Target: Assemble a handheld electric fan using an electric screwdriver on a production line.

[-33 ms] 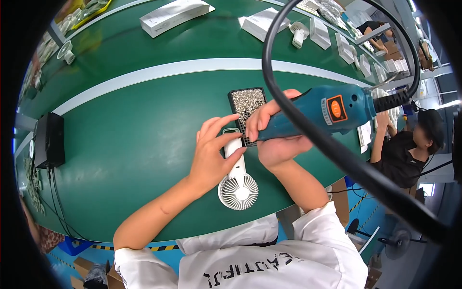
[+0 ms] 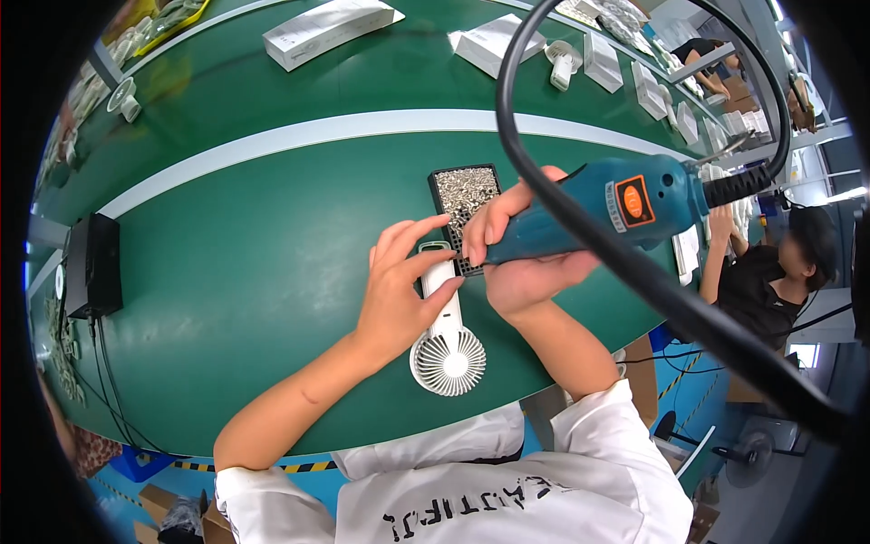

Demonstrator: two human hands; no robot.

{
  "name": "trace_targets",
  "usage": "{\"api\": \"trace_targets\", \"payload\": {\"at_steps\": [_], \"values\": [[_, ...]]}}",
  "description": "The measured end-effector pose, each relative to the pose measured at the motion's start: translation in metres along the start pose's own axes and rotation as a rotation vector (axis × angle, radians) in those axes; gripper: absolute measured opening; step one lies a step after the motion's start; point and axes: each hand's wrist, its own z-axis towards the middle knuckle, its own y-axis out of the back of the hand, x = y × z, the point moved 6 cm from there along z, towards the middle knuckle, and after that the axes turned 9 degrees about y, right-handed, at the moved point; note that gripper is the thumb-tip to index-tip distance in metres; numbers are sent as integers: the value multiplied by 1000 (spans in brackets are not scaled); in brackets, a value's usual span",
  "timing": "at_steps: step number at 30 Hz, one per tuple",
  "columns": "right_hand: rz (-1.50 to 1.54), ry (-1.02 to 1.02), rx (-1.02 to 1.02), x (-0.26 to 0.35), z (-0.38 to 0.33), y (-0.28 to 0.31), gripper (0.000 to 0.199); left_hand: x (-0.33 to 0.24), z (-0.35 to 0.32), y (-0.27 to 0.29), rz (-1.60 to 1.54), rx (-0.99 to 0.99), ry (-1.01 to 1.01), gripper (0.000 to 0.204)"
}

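Observation:
A white handheld fan [image 2: 452, 358] lies on the green table with its round grille toward me and its handle pointing away. My left hand [image 2: 399, 295] grips the handle between thumb and fingers. In my right hand [image 2: 512, 258] is a teal electric screwdriver [image 2: 580, 218], held tilted with its rear end to the right. Its tip is hidden behind my fingers near the far end of the handle. Just beyond the fan sits a black tray [image 2: 436, 192] with many small silver screws [image 2: 468, 189], partly covered by my right hand.
The screwdriver's thick black cable [image 2: 625, 263] loops across the right side. A black box [image 2: 93, 265] with wires stands at the left edge. Beyond a pale rail [image 2: 362, 121] lie white boxes [image 2: 328, 32] and another fan [image 2: 562, 68]. A co-worker [image 2: 770, 281] sits at the right.
The black cable has shifted slightly. Both hands, the fan and the screwdriver look the same.

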Motion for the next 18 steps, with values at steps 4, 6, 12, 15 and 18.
{"api": "trace_targets", "payload": {"at_steps": [4, 6, 12, 15, 18], "values": [[-75, -32, -28, -2, -1, 3, 96, 0, 1, -3, 29, 19, -7, 26], [-76, -70, -73, -7, -4, 3, 97, -1, 0, -2, 50, 11, -12, 30], [-119, -98, -36, -9, -2, 0, 96, -20, -2, 0, 288, 29, 139, 62], [-80, -80, -77, -12, 2, 5, 97, -20, 3, -6, 500, 83, 144, 75], [-3, -49, -163, 11, 12, 16, 91, -28, 8, -5, 492, 203, 284, 76]]}}
